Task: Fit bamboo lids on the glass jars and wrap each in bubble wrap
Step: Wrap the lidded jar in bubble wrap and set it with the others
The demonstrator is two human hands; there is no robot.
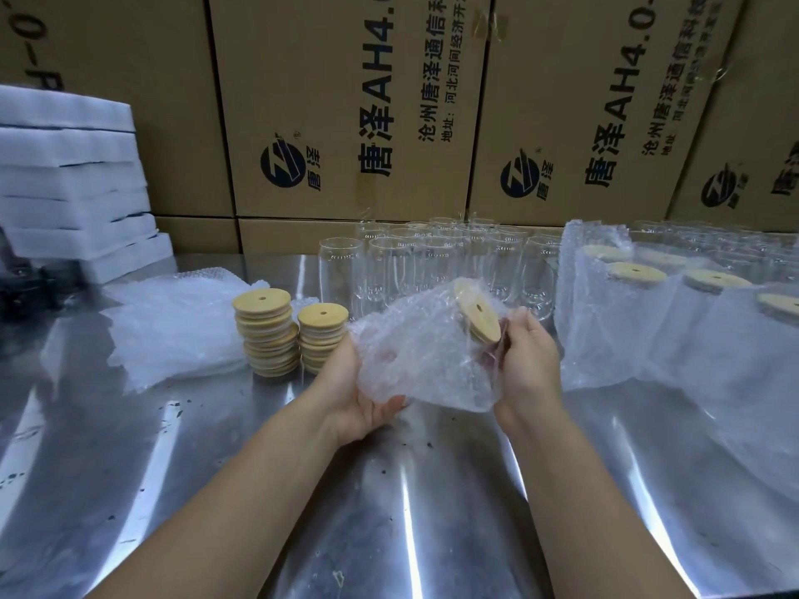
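The left hand is cupping the lidded jar at its base, fingers curled beneath to bear its weight, while the right hand is pinching the bubble wrap beside the bamboo lid — likely gathering the loose edge.

Tilted glass jar w/ bamboo lid, bubble wrap round it
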